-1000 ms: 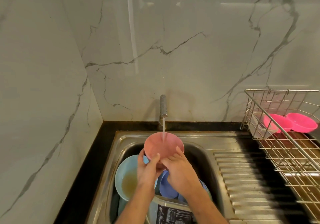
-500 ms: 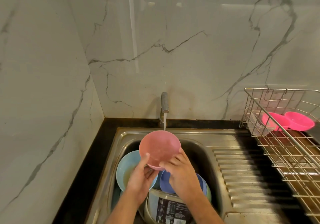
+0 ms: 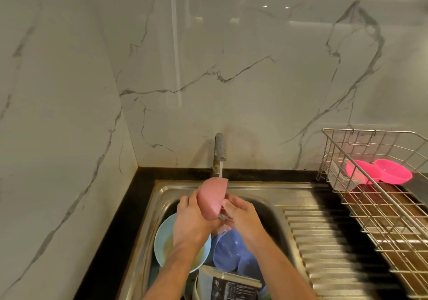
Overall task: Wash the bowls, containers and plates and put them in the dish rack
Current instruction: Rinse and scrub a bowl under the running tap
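A pink bowl (image 3: 212,197) is tipped on its side under the running tap (image 3: 219,153), its outside facing me. My left hand (image 3: 191,218) grips its left side. My right hand (image 3: 243,215) holds the bowl's lower right edge with curled fingers. Below them in the sink (image 3: 166,193) lie a light blue plate (image 3: 163,241), two purple-blue bowls (image 3: 228,248) and a white container with a dark label (image 3: 231,287). The wire dish rack (image 3: 379,197) at right holds two bright pink bowls (image 3: 393,171) and a clear container (image 3: 342,177).
A ribbed steel drainboard (image 3: 324,241) lies between the sink and the rack. Black countertop (image 3: 115,218) borders the sink on the left and back. Marble walls rise close behind and to the left.
The pink bowl has been turned from facing me, open side up, to tipped on its side under the water. Both hands moved up with it; the camera view tilted higher.
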